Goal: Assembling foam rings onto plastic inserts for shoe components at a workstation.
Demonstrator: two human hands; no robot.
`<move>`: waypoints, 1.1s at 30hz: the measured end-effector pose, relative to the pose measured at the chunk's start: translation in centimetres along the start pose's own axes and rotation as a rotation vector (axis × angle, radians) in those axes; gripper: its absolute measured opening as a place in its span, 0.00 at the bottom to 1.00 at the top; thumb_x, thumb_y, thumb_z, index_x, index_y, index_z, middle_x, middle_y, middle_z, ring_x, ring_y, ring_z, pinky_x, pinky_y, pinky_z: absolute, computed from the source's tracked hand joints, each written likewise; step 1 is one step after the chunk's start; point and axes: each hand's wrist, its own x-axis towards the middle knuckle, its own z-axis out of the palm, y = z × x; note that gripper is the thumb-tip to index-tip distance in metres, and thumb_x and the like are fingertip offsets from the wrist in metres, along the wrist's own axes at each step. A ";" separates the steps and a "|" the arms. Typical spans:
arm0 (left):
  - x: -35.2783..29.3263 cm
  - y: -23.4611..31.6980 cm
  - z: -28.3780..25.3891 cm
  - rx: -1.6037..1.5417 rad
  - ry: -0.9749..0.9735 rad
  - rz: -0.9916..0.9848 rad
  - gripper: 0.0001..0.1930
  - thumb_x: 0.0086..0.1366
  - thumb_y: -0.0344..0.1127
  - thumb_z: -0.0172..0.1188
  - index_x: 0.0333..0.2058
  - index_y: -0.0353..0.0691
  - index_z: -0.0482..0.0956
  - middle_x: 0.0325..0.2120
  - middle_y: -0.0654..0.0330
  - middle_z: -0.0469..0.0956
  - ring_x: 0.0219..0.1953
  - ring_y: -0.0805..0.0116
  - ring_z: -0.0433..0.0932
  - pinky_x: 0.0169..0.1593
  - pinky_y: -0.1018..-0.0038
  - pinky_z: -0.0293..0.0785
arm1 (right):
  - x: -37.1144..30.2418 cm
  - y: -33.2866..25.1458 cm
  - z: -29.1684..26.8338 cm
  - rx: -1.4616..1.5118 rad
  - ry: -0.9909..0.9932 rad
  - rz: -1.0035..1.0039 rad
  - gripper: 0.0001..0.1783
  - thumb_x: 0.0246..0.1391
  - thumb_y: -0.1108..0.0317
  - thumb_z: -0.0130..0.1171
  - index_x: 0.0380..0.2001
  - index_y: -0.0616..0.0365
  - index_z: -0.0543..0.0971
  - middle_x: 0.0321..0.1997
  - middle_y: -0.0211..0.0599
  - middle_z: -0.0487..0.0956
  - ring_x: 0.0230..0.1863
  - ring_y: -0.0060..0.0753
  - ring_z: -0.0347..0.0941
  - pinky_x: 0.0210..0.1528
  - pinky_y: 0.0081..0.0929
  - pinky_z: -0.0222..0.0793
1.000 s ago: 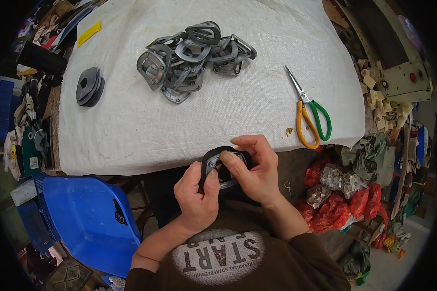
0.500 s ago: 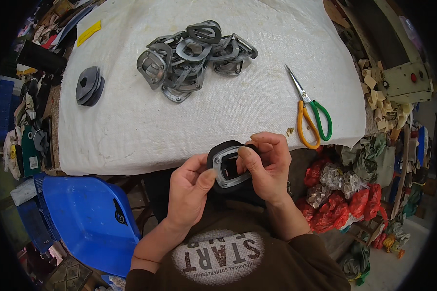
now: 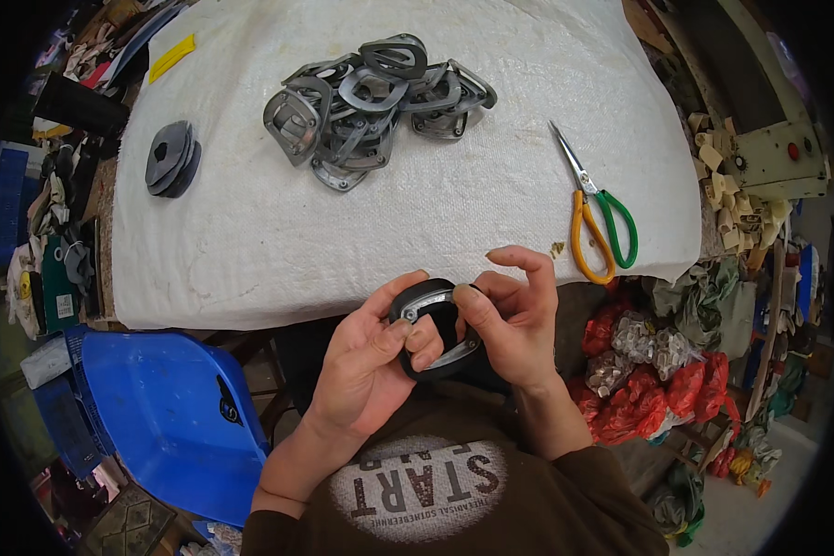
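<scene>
Between my hands is a rounded-square metal frame with a black rim [image 3: 433, 295], held in front of my body at the table's near edge. My left hand [image 3: 366, 357] grips its left side, thumb on the metal face and fingertips showing through the opening. On the upper right of the rim, my right hand [image 3: 514, 320] pinches with thumb and finger, its index finger raised. A pile of similar grey metal frames [image 3: 371, 102] lies at the far middle of the table. Scissors [image 3: 593, 208] with one orange and one green handle lie to the right.
White woven sheeting [image 3: 278, 241] covers the table. At its left lie a stack of dark grey flat pieces [image 3: 171, 159] and a yellow strip [image 3: 172, 58]. A blue plastic tub [image 3: 171, 417] stands lower left; red plastic bags [image 3: 635, 403] sit lower right.
My left fingers have come through the frame's opening, and the frame has turned slightly. My right index finger has lifted away from the rim. The view has shifted a little.
</scene>
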 end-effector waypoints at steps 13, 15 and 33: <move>0.1 -0.3 -1.0 -0.047 -0.119 -0.021 0.27 0.59 0.34 0.52 0.55 0.37 0.54 0.26 0.62 0.63 0.31 0.71 0.64 0.39 0.77 0.62 | -0.1 -0.3 0.4 0.028 0.038 0.060 0.23 0.50 0.80 0.56 0.47 0.60 0.59 0.18 0.30 0.70 0.19 0.17 0.68 0.20 0.13 0.61; -0.1 0.0 0.3 -0.034 -0.013 -0.013 0.28 0.59 0.33 0.52 0.56 0.37 0.53 0.29 0.60 0.66 0.35 0.68 0.67 0.44 0.74 0.63 | 0.0 -0.3 0.2 -0.004 0.045 0.051 0.24 0.50 0.79 0.56 0.48 0.60 0.59 0.19 0.30 0.70 0.19 0.17 0.68 0.20 0.13 0.62; -0.1 -1.3 -0.1 0.631 0.262 0.264 0.22 0.59 0.22 0.53 0.52 0.31 0.58 0.31 0.56 0.75 0.33 0.75 0.74 0.40 0.80 0.71 | -0.6 0.0 0.4 -0.049 0.066 -0.017 0.26 0.48 0.82 0.54 0.50 0.59 0.58 0.21 0.35 0.72 0.19 0.23 0.70 0.22 0.18 0.66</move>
